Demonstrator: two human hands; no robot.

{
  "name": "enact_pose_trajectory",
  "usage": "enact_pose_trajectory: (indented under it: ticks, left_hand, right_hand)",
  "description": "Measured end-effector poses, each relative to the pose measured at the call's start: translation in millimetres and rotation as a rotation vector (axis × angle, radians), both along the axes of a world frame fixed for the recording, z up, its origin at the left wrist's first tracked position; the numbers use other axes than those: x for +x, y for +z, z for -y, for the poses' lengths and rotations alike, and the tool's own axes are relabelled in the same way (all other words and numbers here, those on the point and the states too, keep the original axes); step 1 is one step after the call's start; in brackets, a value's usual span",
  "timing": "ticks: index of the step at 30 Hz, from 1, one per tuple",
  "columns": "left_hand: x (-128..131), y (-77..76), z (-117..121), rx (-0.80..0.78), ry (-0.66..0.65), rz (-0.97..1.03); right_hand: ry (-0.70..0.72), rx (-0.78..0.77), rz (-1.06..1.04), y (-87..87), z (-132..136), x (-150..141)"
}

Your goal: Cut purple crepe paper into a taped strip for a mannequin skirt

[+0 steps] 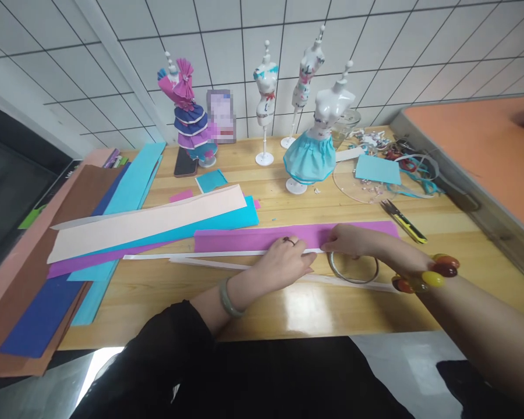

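A long strip of purple crepe paper [240,240] lies across the table in front of me, with a narrow white tape strip [192,255] along its near edge. My left hand [283,265] rests on both, fingers apart and pressing down. To its right, my right hand [349,240] bends over the purple paper, its fingers closed at the white tape; the fingertips are partly hidden. A metal bangle hangs from the right wrist onto the table. Nearer to me, a second pale narrow strip [327,280] passes under my left hand.
Pink, blue and brown paper strips [152,224] overlap at left. Small mannequins stand behind: one in a layered dress [192,125], one in a turquoise skirt [311,158]. Yellow-black snips [404,221] lie at right, near a turquoise paper piece [378,169]. A phone [221,116] leans against the wall.
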State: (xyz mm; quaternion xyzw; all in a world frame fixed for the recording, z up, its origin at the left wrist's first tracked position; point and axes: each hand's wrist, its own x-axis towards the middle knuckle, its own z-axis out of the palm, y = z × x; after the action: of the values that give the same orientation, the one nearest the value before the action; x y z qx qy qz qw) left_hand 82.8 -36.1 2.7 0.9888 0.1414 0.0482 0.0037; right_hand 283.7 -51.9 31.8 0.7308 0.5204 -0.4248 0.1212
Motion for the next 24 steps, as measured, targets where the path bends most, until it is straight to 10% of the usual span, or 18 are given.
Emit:
enact_pose_trajectory:
  ticks: [24]
  left_hand:
    - [18,-17.4,-4,-0.107,-0.093,0.061]
  right_hand:
    - [-0.131,0.032,-0.067,20.9,13,10]
